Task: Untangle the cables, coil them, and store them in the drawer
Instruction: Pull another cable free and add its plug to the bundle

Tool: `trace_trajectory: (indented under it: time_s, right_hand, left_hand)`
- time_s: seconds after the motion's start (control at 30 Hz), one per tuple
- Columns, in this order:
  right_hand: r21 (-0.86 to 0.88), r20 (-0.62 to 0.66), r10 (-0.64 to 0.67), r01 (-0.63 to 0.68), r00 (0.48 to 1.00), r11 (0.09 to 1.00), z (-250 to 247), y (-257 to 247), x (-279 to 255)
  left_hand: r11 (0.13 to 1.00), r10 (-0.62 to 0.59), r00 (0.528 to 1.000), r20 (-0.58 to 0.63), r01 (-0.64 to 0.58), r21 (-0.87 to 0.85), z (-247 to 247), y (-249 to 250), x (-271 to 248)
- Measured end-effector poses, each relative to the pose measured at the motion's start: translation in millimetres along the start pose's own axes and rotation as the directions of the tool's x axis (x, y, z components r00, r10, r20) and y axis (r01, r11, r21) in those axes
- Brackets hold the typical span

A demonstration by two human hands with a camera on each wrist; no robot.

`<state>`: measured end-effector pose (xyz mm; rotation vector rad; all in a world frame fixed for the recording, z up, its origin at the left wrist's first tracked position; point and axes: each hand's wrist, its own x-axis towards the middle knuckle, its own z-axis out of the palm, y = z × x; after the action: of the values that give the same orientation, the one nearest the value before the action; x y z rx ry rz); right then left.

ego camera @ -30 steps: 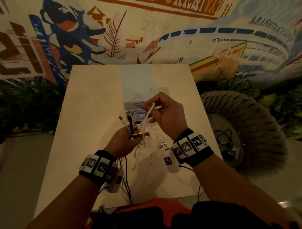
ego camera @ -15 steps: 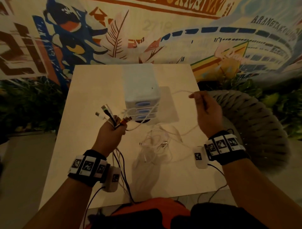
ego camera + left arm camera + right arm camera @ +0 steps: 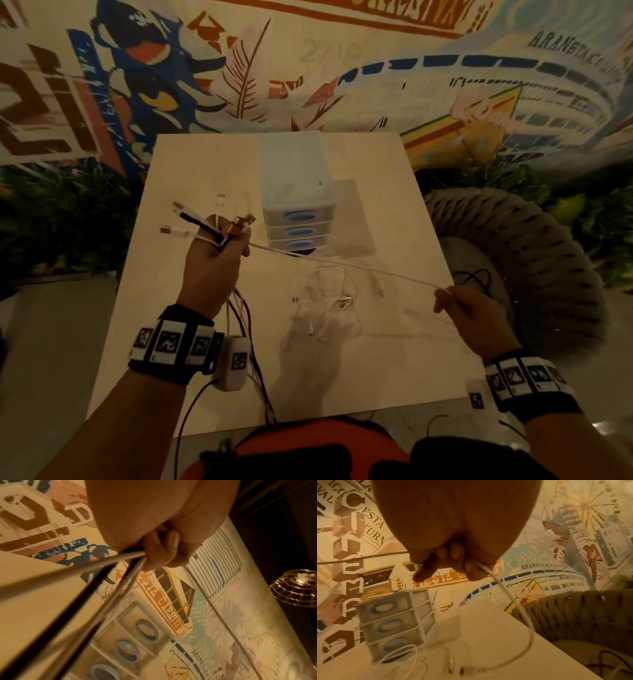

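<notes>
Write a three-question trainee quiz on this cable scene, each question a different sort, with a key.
1. True or false: a drawer of the drawer unit is open.
2. The white cable stretches taut between: A) both hands, B) right hand and drawer unit, C) left hand and chair.
3. Fill in: the loose tangle lies on the ___.

Key: 1 false. 2 A. 3 table.

left hand (image 3: 214,260) fisted, raised, right hand (image 3: 474,317) pinching, arms apart

Loose cables (image 3: 329,301) lie on table (image 3: 205,377), seemingly before drawers (image 3: 298,219).
</notes>
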<state>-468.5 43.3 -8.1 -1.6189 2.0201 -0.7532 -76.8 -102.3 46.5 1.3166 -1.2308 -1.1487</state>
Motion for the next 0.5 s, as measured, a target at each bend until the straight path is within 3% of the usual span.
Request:
trace_trajectory:
  time_s: [0.1,0.17,0.33,0.43,0.5]
  right_hand:
    - [-0.021,0.071,0.138,-0.136,0.988,0.99,-11,12,-32]
    - [-0.027,0.152,0.282,-0.282,0.947,0.959,-18,21,-55]
    - [-0.114,0.328,0.505,-0.497,0.798,0.86,-12,50,-109]
    - [-0.23,0.443,0.618,-0.585,0.649,0.778,9,55,-121]
    - [-0.264,0.486,0.606,-0.556,0.63,0.788,23,56,-118]
  left_hand:
    - [0.998,0.019,0.996,0.084,-0.014,-0.061,7,9,-4]
    - [0.992,-0.024,0.993,0.115,0.038,-0.124,8,14,-6]
    - [0.976,-0.058,0.988,0.143,0.086,-0.199,3,27,-4]
    - [0.967,-0.038,0.982,0.184,0.082,-0.24,2,33,-4]
    - [0.966,-0.03,0.976,0.217,0.084,-0.246,2,38,-7]
